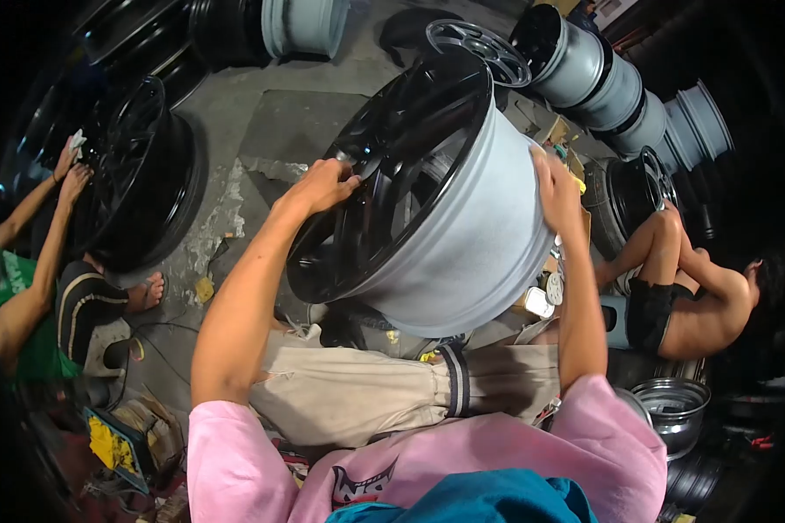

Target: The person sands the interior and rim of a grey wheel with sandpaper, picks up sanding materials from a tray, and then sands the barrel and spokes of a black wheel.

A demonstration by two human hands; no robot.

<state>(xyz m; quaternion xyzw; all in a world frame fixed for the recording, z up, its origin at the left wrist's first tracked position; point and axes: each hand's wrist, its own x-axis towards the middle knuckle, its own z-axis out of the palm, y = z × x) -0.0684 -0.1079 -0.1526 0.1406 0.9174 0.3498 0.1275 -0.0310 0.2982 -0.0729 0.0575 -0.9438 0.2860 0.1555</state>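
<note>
A large wheel rim (pixel 462 244) with a black spoked face and a pale grey barrel stands tilted in front of me, its face turned to the left. My left hand (pixel 327 185) is closed on a black spoke near the hub, thumb and fingers pressed together. Against the outer edge of the grey barrel, on the right, lies my right hand (pixel 558 193), slightly blurred, its fingers along the rim's edge; the rim is held between both hands.
A co-worker (pixel 30 305) at the left handles a black rim (pixel 135 174) with a white cloth. Another person (pixel 698 296) crouches at the right beside a rim (pixel 654 179). Stacked grey rims (pixel 576 65) stand at the upper right. A chrome rim (pixel 672 405) lies lower right.
</note>
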